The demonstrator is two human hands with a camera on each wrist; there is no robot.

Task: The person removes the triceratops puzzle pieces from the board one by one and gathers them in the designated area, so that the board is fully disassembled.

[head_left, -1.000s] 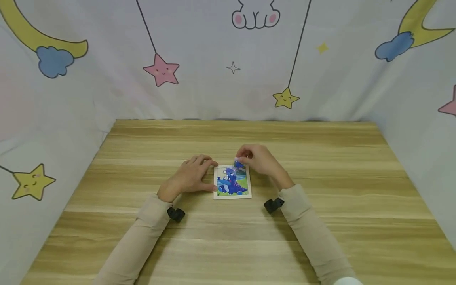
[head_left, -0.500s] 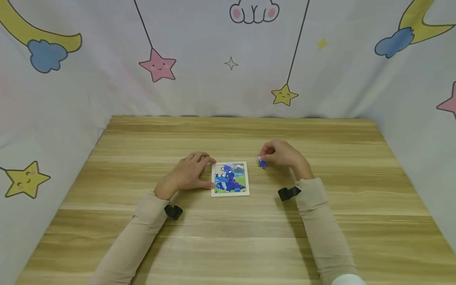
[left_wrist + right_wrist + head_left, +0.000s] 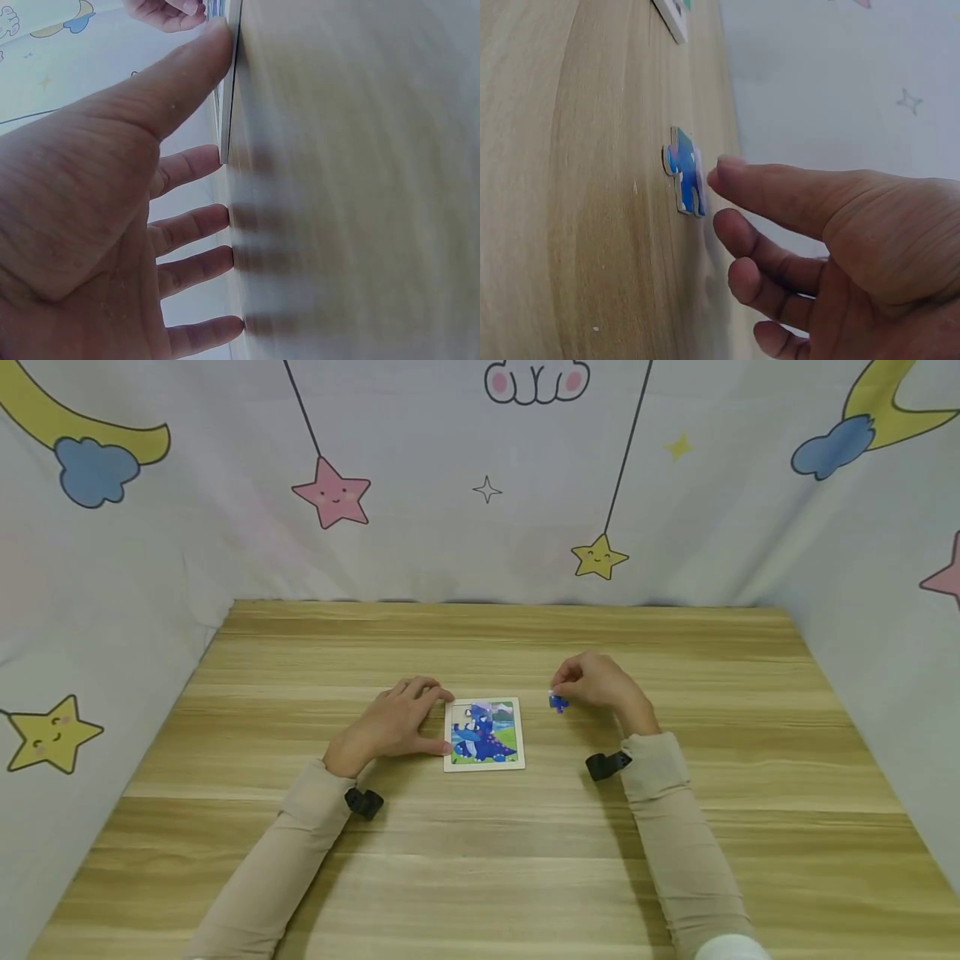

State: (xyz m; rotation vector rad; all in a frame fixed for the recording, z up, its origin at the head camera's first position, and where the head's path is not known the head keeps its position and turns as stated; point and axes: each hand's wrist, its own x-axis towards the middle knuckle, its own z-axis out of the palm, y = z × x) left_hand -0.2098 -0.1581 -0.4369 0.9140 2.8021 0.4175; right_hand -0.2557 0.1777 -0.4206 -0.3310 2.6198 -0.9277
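Observation:
A blue jigsaw puzzle piece (image 3: 557,702) with knobs lies on the wooden table to the right of a puzzle tray. My right hand (image 3: 592,681) is just over it; in the right wrist view a small gap shows between the thumb tip and the piece (image 3: 686,172), fingers loosely bent. The square, white-framed puzzle tray (image 3: 484,767) shows a blue dinosaur picture, with a pale gap at its upper left. My left hand (image 3: 390,720) holds its spread fingers against the tray's left side. In the left wrist view the thumb (image 3: 184,79) touches the tray's edge (image 3: 229,112).
The wooden table (image 3: 480,860) stretches around the tray on all sides. A white cloth backdrop (image 3: 420,543) with stars, moons and clouds hangs behind and at both sides. A small black camera sits on each wrist.
My right hand has lifted the puzzle piece from the tray's upper edge, carried it right and let it go on the table. My left hand stays at the tray.

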